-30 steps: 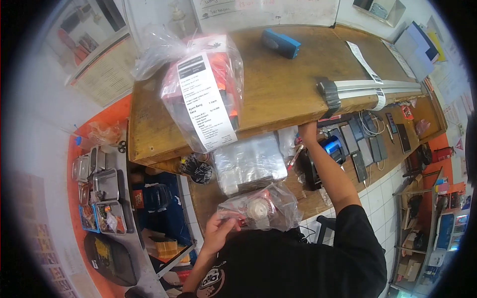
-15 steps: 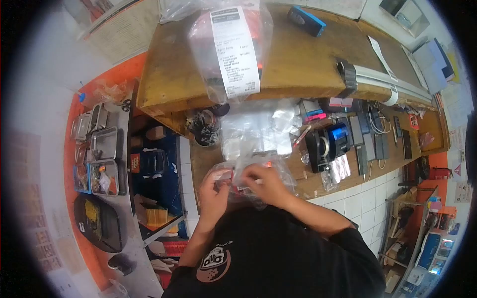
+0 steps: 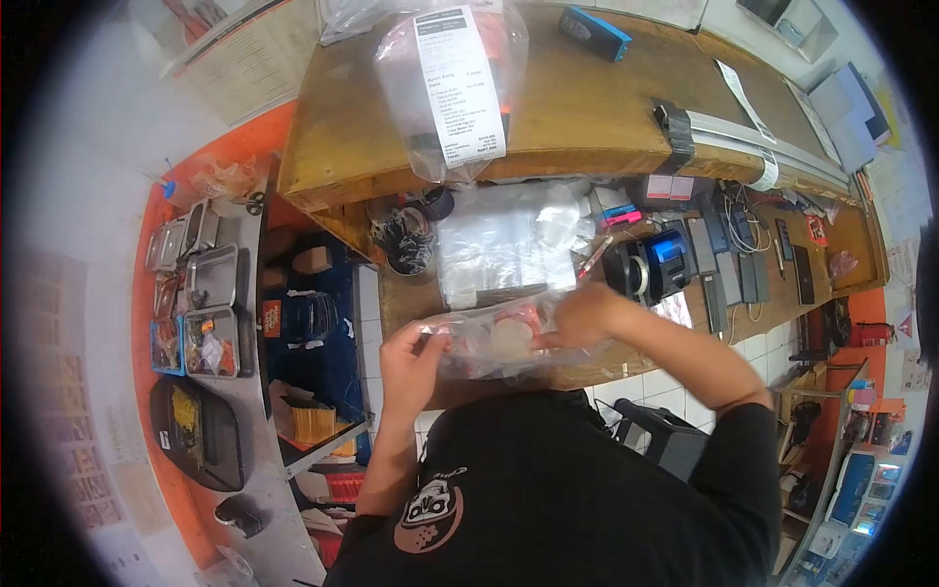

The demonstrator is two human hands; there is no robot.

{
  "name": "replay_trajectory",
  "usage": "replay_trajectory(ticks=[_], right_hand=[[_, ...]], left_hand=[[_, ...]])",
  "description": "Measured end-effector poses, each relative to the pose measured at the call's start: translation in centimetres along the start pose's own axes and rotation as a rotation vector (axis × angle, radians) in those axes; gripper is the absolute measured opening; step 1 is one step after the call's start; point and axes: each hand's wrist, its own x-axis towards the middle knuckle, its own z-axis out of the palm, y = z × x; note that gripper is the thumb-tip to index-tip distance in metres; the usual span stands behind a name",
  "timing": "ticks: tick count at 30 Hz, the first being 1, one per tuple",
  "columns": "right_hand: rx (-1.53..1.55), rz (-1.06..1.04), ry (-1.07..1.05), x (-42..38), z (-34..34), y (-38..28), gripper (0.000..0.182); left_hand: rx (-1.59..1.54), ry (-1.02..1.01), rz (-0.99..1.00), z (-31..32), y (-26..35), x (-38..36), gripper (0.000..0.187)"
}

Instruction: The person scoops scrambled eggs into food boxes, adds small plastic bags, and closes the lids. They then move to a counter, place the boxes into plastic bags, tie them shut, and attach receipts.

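Note:
A clear plastic bag (image 3: 489, 342) with red and pale contents lies at the front edge of the wooden desk. My left hand (image 3: 413, 360) grips the bag's left end, thumb and fingers pinched together. My right hand (image 3: 585, 318) is at its right end, with fingers bent against the plastic; the fingertips are partly hidden and blurred. Behind the bag lies a stack of clear plastic bags (image 3: 504, 240). A black tape dispenser (image 3: 626, 269) stands to the right of my right hand.
On the raised wooden shelf (image 3: 577, 108) sits a filled bag with a printed receipt (image 3: 460, 83). A cup of dark items (image 3: 406, 245) stands left of the stack. Phones and cables (image 3: 743, 230) lie right. Metal trays (image 3: 212, 279) stand on the left-hand counter.
My right hand has moved right, away from my left hand. The bag now lies stretched out between them, with more of its contents showing. The view has shifted slightly.

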Motion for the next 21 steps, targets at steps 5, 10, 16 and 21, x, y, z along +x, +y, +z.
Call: replay_trajectory(ticks=[5,10,16,21], right_hand=[[-0.076,-0.465,0.345,-3.5,3.8,5.0,0.016],[0.203,-0.681,0.721,-2.0,7.0,4.9,0.031],[0.925,-0.311,1.086,6.2,18.6,6.7,0.142],[0.784,-0.391,1.052,13.2,15.0,0.1,0.099]], left_hand=[[-0.290,-0.120,-0.154,1.1,2.8,0.3,0.012],[0.635,-0.383,0.669,0.8,3.5,0.5,0.051],[0.604,-0.333,0.404,0.1,-6.1,2.0,0.077],[0.711,-0.550,0.409,7.6,-12.1,2.5,0.053]])
